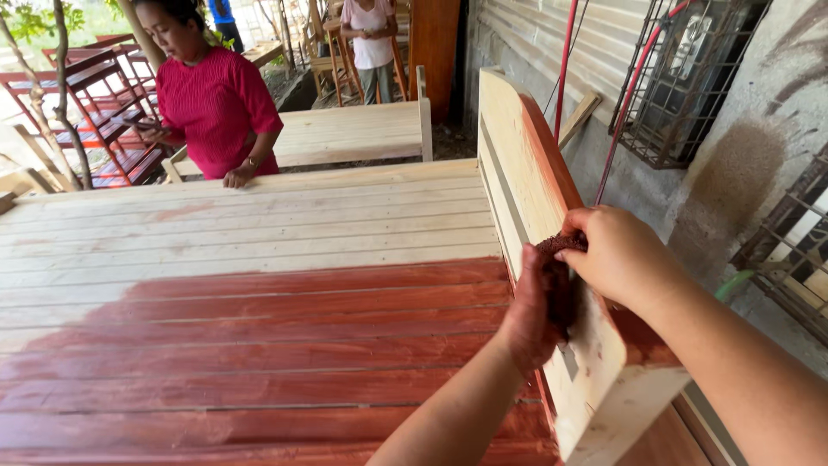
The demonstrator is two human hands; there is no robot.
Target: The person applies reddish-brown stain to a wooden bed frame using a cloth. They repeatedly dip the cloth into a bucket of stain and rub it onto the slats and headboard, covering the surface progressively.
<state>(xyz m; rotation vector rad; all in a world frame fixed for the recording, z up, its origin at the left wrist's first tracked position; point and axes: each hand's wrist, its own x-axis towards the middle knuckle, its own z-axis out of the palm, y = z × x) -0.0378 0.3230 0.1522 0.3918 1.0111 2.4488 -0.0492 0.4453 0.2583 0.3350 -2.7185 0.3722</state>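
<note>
One dark red staining rag (pixel 561 259) is pressed against the upright wooden side board (pixel 526 181) at the right of the scene, near the camera. Two hands work it. The right hand (pixel 617 259) comes over the board's top edge, fingers curled and grasping the rag's upper end. The left hand (pixel 528 315), stained red, sits on the board's inner face with fingers closed around the rag's lower part. The two hands touch at the rag.

The board is bare pale wood on its face, with a red-stained strip along its top edge. To its left lies one slatted wooden panel (pixel 241 259): the near slats are stained red, the far slats bare.

Two other people are in view. One in a red top (pixel 216 103) stands at the panel's far left edge, one hand resting on it. One in a pink top (pixel 371 43) stands far back. One unstained bench (pixel 345 134) stands between them.
</note>
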